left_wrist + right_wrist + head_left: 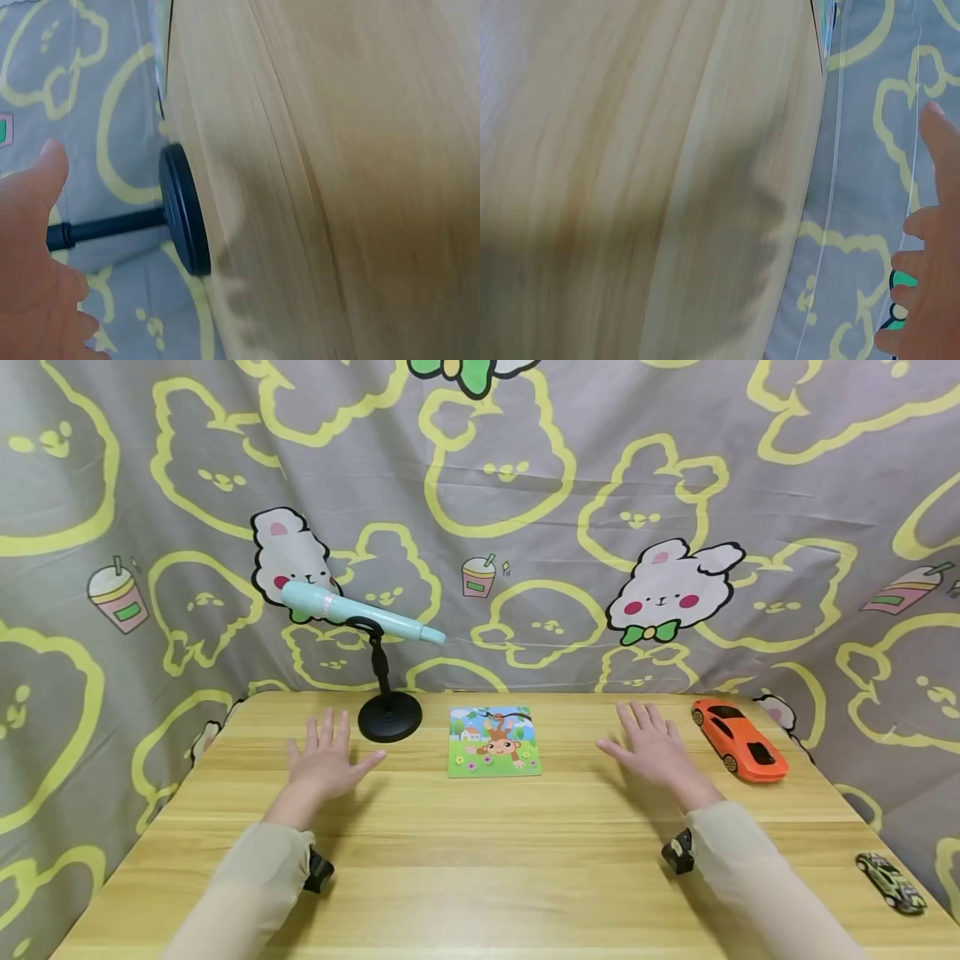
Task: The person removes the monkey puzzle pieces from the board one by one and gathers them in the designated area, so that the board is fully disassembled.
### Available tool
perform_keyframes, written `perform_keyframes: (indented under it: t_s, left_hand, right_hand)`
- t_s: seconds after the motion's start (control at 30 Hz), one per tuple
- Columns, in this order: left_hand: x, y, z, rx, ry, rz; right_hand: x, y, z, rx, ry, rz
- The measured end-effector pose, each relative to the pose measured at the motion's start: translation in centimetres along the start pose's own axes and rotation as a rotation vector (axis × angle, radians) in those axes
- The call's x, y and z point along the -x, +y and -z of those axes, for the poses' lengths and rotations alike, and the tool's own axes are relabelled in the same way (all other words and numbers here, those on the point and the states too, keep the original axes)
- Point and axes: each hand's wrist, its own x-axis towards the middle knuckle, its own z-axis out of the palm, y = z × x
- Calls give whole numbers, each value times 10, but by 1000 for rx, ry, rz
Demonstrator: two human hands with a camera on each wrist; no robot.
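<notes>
My left hand hovers above the table with fingers spread and holds nothing. Just beyond it stands a black stand with a round base, cradling a light-blue toy microphone; the left wrist view shows that base past my thumb. On the other side, my right hand is likewise spread and bare, its shadow falling on the wood in the right wrist view. Between the hands lies a square monkey picture board. An orange toy car sits to the right of my right hand.
A small camouflage-patterned toy car rests near the right edge of the wooden table. Behind the table hangs a grey curtain with yellow cartoon outlines. Each wrist carries a black camera, such as the left one.
</notes>
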Motion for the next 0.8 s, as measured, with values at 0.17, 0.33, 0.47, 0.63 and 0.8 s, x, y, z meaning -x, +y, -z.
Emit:
perform_keyframes:
  t_s: [0.17,0.33,0.47,0.63,0.8]
  left_hand:
    - [-4,12,-5,-2,-16,-20]
    - [-8,29,-9,-8,-53,-67]
    - [-16,42,-16,-27,-84,-133]
    - [-26,57,-24,-48,-84,-197]
    - [-37,69,-31,-52,-100,-222]
  right_hand:
    - [-8,-9,-6,-1,11,42]
    - [-16,-22,-9,-16,15,83]
    - [-23,-33,-13,-49,0,122]
    - [-32,-44,-23,-100,-29,172]
    - [-39,-50,-34,-116,-56,206]
